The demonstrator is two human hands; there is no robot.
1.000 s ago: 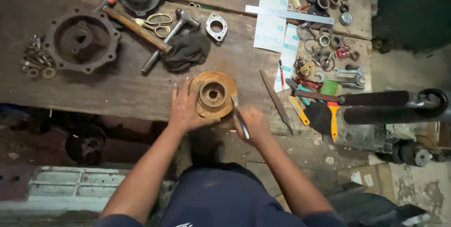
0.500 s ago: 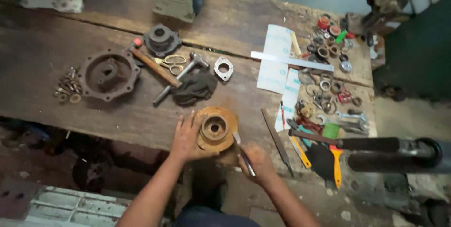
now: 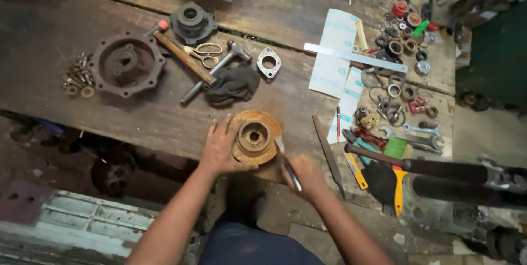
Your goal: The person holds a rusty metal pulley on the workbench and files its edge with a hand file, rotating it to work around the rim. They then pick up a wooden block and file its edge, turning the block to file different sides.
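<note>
Centrally, at the wooden workbench's near edge, a rusty round impeller lies flat. Left hand spreads wide against its rim; right hand grips a slim scraper tool. It likely handles heavy, rigid and gritty; best held by the rim.

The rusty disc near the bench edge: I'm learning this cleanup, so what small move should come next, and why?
Probably draw the thin tool along the right rim of the rusty disc. The right hand holds that tool with its tip at the rim, the left hand steadies the opposite side, and orange rust covers the face and the wooden bench around it.
</note>
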